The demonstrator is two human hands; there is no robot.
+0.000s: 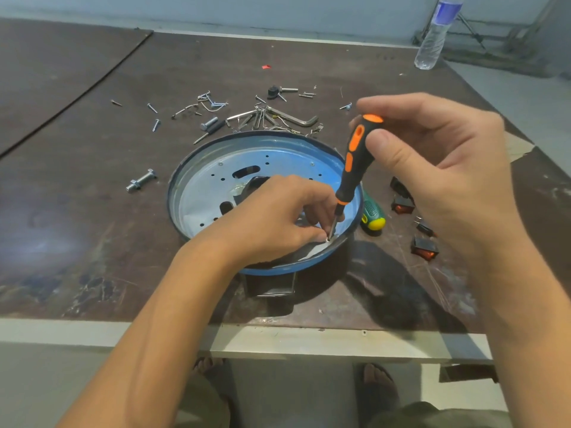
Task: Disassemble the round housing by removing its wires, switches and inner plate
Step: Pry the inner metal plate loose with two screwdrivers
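Round housing (197, 193) sitting mid-counter (92, 242), likely light, stiff sheet metal; right hand (432, 168) grip grasping screwdriver (355, 162), left hand (272, 217) pinching at its tip, steadying near-right rim; edges probably sharp.

Bare forearms, no sleeves, watch or rings on the left hand (272, 217) or right hand (438, 159). Olive-green trousers over both knees (only their tops visible). Open sandals (378, 378), toes exposed.
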